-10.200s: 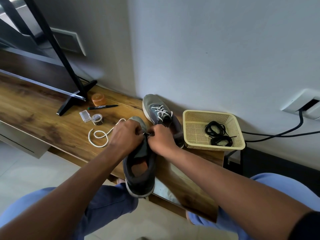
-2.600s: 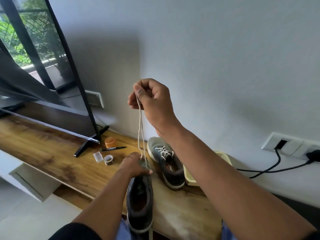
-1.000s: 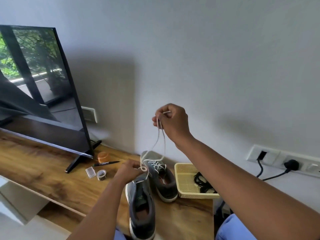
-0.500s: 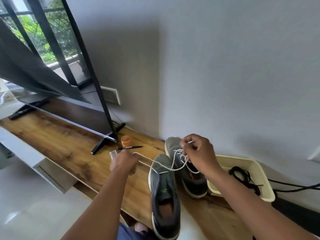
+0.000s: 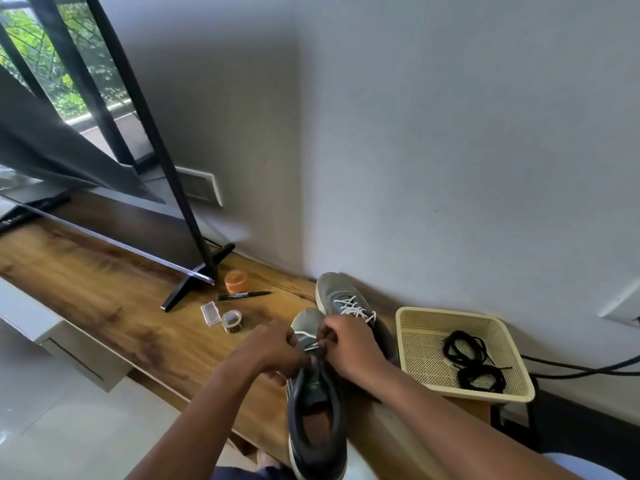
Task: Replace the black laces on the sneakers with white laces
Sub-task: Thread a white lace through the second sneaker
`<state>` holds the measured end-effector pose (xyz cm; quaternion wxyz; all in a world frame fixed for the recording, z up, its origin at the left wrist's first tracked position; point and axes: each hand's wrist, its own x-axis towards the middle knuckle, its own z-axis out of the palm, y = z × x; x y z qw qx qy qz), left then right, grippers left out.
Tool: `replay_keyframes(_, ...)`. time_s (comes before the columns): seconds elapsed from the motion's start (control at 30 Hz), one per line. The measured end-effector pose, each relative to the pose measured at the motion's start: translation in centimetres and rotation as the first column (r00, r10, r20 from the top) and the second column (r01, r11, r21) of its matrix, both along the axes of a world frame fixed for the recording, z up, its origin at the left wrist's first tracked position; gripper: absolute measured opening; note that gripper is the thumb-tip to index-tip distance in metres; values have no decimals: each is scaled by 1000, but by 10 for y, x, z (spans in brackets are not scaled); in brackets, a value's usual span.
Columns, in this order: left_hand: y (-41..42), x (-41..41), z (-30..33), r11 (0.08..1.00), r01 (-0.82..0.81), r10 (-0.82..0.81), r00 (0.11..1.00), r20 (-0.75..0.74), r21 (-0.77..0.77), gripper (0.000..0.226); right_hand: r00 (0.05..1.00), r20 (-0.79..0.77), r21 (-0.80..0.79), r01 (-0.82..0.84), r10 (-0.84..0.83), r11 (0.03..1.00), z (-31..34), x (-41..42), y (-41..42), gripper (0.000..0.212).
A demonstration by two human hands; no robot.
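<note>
Two grey sneakers lie on the wooden shelf [image 5: 114,299]. The near sneaker [image 5: 313,410] points away from me, its heel over the shelf's front edge. My left hand [image 5: 272,349] and my right hand [image 5: 349,344] meet over its eyelets, each pinching the white lace [image 5: 306,333] that crosses its toe end. The far sneaker [image 5: 346,303] sits behind, laced in white. The black laces [image 5: 472,362] lie coiled in the cream basket [image 5: 408,327] at right.
A TV on a black stand [image 5: 194,282] fills the left of the shelf. An orange lid [image 5: 236,280], a marker pen [image 5: 242,295], a small clear box [image 5: 210,313] and a tape roll [image 5: 231,320] lie in front of it. Black cables [image 5: 581,367] run along the wall at right.
My right hand came down from high in the air, with the lace, to the near sneaker. My left hand moved right to meet it over the eyelets.
</note>
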<state>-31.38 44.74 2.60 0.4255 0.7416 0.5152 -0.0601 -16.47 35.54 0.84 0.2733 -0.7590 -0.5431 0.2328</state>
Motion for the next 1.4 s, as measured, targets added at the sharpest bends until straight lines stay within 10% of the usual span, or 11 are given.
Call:
replay_keyframes(0.6, 5, -8, -17, 909, -355, 396, 900, 183, -218, 14, 994, 87, 51, 57, -61, 997, -26, -20, 8, 19)
replay_keyframes(1.4, 7, -14, -25, 898, -310, 388, 893, 229, -312, 18, 994, 90, 67, 54, -60, 996, -45, -26, 5, 17)
